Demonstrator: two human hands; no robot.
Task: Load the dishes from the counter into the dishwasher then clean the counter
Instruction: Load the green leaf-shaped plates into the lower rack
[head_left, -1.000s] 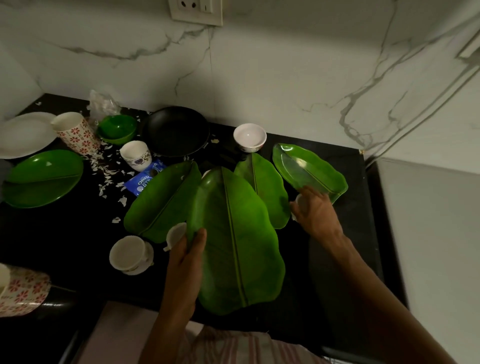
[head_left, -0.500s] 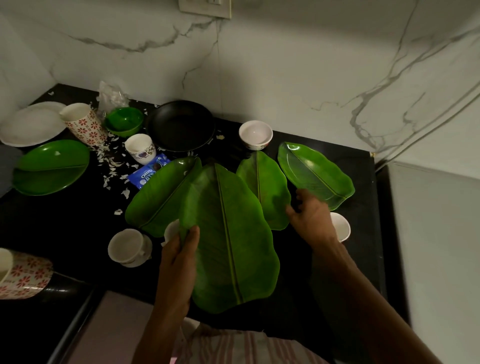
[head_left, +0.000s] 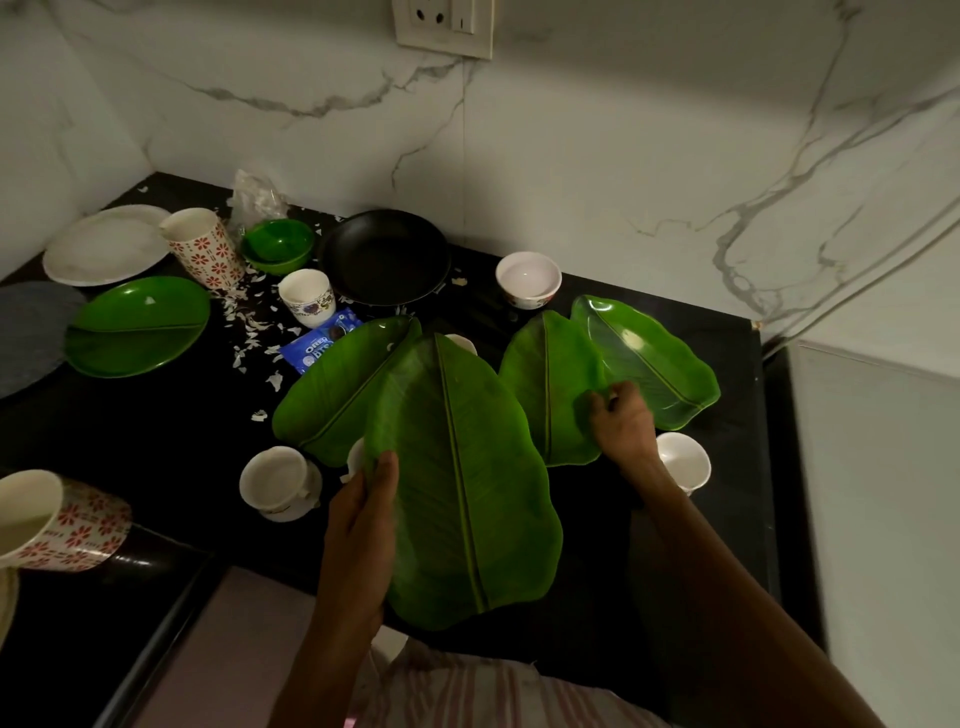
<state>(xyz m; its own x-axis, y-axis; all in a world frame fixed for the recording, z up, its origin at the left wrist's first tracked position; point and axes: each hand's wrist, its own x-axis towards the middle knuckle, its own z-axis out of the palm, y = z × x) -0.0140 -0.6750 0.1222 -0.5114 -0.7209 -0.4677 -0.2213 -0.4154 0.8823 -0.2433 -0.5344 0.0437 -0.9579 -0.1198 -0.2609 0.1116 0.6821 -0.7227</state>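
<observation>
Several cups (head_left: 278, 480) and a green bowl (head_left: 278, 245) (contents hard to make out) are seen on the black counter (head_left: 156, 431). The large leaf plate (head_left: 462, 483) is gripped at its edge by the left hand (head_left: 363, 525). The smaller leaf plate (head_left: 550, 384) is pinched by the right hand (head_left: 621, 423), which partly hides a white cup (head_left: 684, 461).

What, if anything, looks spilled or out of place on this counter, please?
White scraps lie scattered over the black counter between the patterned cup and the blue biscuit packet, like torn bits of litter among the dishes. Near the front, a white cup appears to lie tipped on its side.
</observation>
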